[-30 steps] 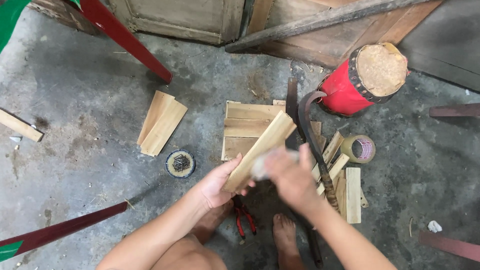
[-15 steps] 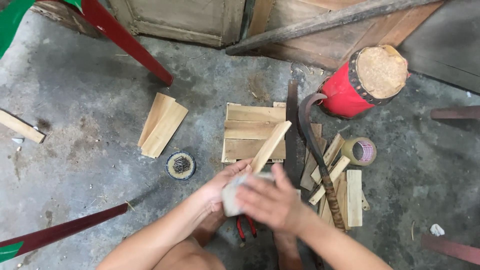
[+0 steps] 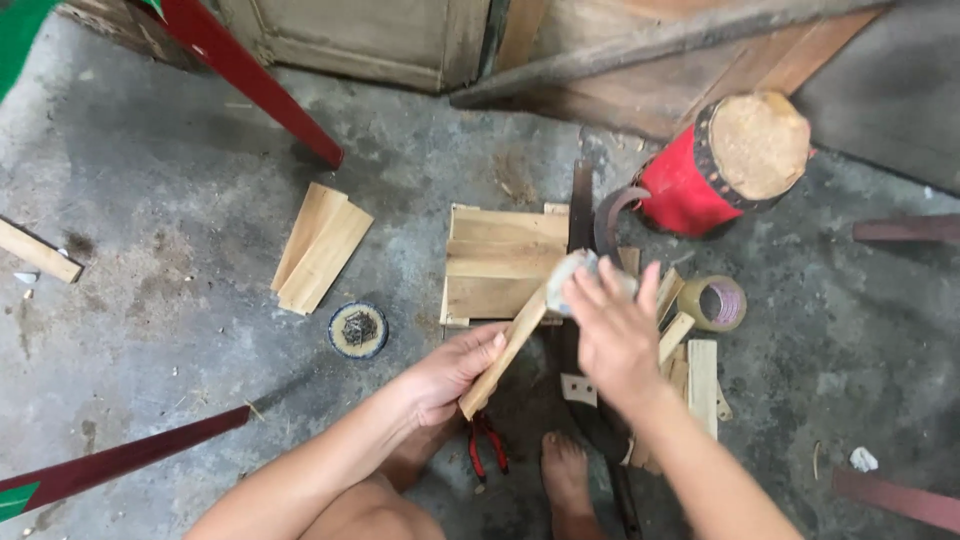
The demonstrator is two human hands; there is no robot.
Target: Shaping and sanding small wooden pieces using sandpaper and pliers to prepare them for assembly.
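While my left hand [image 3: 450, 372] gripped the lower end of a narrow wooden strip [image 3: 505, 352], my right hand [image 3: 615, 335] was closed over a small pale grey pad [image 3: 572, 272], pressed against the strip's upper end. I judged the pad to be something abrasive, though it was blurred and I could not tell for sure. The strip slanted up and away from me, its top end over the near edge of the stack of flat boards [image 3: 505, 262] on the concrete floor [image 3: 150, 250].

Measured from that stack, a pair of red-handled pliers [image 3: 487, 448] lay just nearer to me, beside my bare foot [image 3: 568, 480]. A jumble of short offcuts [image 3: 690, 370] lay just to its right, with a roll of tape [image 3: 715, 303] beyond them and a red drum with a tan top [image 3: 725, 165] further back on the same side. A small round tin of nails [image 3: 358, 329] sat near its left, and two loose slats [image 3: 320, 246] lay further left again.

As far as I could judge, the rubbing was under way on this one strip; the boards and offcuts lay untouched, so most pieces seemed left to do.
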